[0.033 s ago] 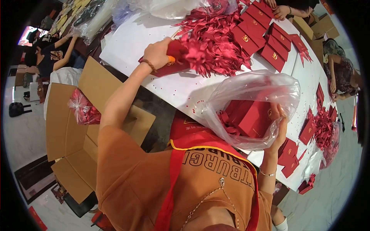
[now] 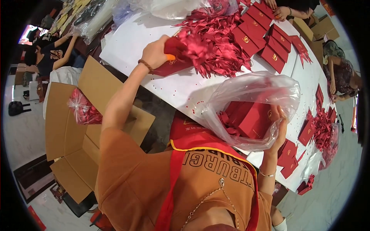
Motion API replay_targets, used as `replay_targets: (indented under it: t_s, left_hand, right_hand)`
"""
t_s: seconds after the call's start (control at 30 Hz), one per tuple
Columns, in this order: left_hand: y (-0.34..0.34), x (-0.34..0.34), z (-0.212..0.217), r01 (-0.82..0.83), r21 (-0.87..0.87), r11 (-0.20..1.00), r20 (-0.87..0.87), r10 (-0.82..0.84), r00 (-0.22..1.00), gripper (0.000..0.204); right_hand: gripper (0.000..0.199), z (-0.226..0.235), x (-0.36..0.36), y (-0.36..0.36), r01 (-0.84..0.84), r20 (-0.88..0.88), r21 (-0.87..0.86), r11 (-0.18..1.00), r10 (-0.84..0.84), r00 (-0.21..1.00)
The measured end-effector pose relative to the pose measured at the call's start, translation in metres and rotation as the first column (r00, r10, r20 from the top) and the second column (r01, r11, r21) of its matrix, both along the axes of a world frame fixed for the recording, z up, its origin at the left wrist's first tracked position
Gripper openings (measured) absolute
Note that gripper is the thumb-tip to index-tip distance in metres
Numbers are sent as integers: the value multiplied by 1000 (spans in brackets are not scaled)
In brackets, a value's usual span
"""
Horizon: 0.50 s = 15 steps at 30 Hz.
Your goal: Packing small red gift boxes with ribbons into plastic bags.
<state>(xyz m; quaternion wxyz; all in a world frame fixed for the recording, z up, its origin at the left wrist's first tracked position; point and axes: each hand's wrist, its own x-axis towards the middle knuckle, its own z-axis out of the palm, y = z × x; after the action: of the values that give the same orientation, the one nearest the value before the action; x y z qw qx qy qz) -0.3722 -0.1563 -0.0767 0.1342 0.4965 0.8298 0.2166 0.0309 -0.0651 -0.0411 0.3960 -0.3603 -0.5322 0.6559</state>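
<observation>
Reaching out over the white table (image 2: pixel 154 50), the left hand (image 2: pixel 156 52) closes around a flat red envelope (image 2: pixel 169 63) at the near edge of a big heap of red ribbon tassels (image 2: pixel 217 46), fingers curled over its top as if lifting it clear of the pile. The right hand (image 2: pixel 278 133) grips the gathered rim of a clear plastic bag (image 2: pixel 250 96), thumb and fingers pinching the film so the mouth stays wide and faces the heap; several red envelopes and a few tassels already lie inside, so the bag seems to be held ready to take more. It rests on the table edge close to the body, which spares the arm its weight.

The table is long and white, sprinkled with tiny red specks; rows of red envelopes with gold emblems (image 2: pixel 269 38) lie overlapped further along. To the left an open cardboard box (image 2: pixel 73 127) stands on the pale floor, holding a filled bag of red pieces (image 2: pixel 83 109). Other people sit at the far end and along the right side
</observation>
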Motion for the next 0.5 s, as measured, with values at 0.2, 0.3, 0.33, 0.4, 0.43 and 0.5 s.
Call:
replay_targets:
  t_s: [0.2,0.3,0.33,0.4,0.43,0.5]
  left_hand:
    - [-35,14,-75,-343,628,698,623,-187,760,65]
    - [-48,31,-121,-423,578,698,690,-140,710,70]
    - [-46,34,-129,-456,589,667,702,-143,697,72]
    - [-46,30,-162,-661,519,542,846,-216,487,78]
    - [-40,28,-163,-635,514,576,828,-139,544,74]
    - [-46,19,-151,-374,505,778,485,103,869,68]
  right_hand:
    - [56,8,-2,-5,-3,69,27,1000,1,998]
    - [59,7,-1,-7,37,63,19,999,-39,997]
    - [59,4,2,-5,47,60,39,998,-50,997]
    - [59,6,6,-6,63,69,-9,998,-62,996]
    - [59,1,11,-3,28,39,43,999,-30,999]
    - [57,-7,10,1,114,54,-2,993,-114,992]
